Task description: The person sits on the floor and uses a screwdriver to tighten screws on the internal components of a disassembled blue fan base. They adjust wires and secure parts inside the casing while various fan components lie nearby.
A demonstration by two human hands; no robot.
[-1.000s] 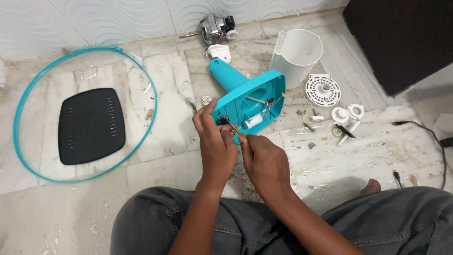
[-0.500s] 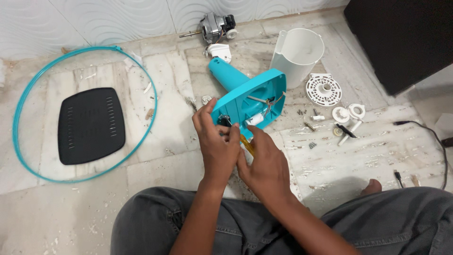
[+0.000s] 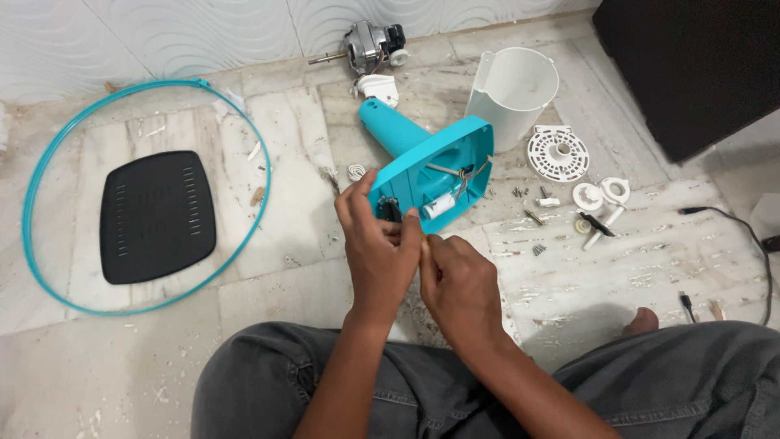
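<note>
A teal fan base (image 3: pixel 443 162) lies tipped on the marble floor, its open underside showing wires and a small white cylinder (image 3: pixel 439 205). My left hand (image 3: pixel 375 248) grips the near left corner of that base, thumb over a dark part inside. My right hand (image 3: pixel 457 280) is pressed against the left one, fingers pinched shut around something thin and yellowish at the base's near edge; what it is stays mostly hidden.
A teal ring (image 3: pixel 122 195) surrounds a black vented plate (image 3: pixel 156 215) at left. A motor (image 3: pixel 367 47) lies by the wall, a white housing (image 3: pixel 512 93) behind the base. A round white grille (image 3: pixel 557 152), white knobs and screws (image 3: pixel 601 199) lie right, beside a black cable (image 3: pixel 735 223).
My hands have drawn closer together and slightly back from the base's inside. The right hand's fingers have closed tighter around the thin item. The base has not moved.
</note>
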